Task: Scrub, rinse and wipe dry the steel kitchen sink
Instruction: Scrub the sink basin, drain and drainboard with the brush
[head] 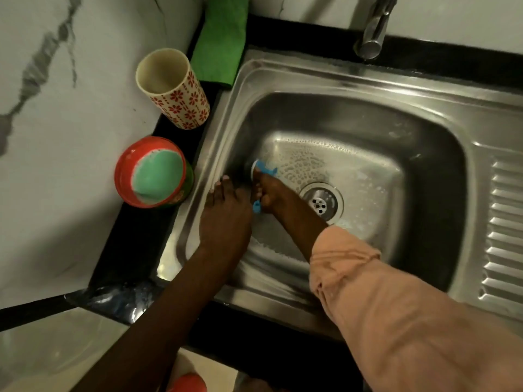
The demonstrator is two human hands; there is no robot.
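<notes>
Steel sink [424, 89], set in the counter [133, 244]; suds on its basin floor. Right hand [268, 193] grasps a blue brush [264, 170] against the left basin wall. Left hand [225, 216] rests flat, fingers extended, on the sink's left rim. No legible writing.

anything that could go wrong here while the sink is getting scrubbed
The left hand rests on the wet sink rim and may slip. The right hand works the blue brush close to the tub of green paste and patterned cup; a wide stroke could splash them.
</notes>
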